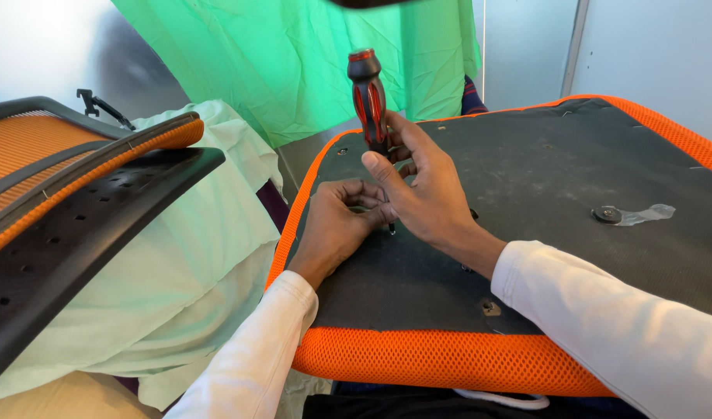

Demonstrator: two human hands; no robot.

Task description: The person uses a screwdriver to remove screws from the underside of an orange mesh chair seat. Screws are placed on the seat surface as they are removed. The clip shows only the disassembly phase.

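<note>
Right now the right hand (pixel 426 190) is wrapped around a screwdriver (pixel 369 97) with a black and red handle. It holds the tool standing up, in the upper middle of the frame, with the tip pressed down on the seat bottom (pixel 573 178). The left hand (pixel 336 225) lies just beside it with its fingers curled in and pinched near the tip. I cannot tell if a screw sits under those fingers.

The seat bottom is a dark flat board with an orange mesh edge, and it fills the middle and right of the frame. I judge the work is only partly done. Some small holes in the board near the lower middle look bare. One round metal piece (pixel 607 213) sits on the right with a bit of clear tape (pixel 649 212) next to it.

A chair back (pixel 76 202) in black and orange lies at the left on a pale green cloth (pixel 208 256). A bright green sheet (pixel 294 54) hangs at the top. No packages, labels or signs show anywhere.
</note>
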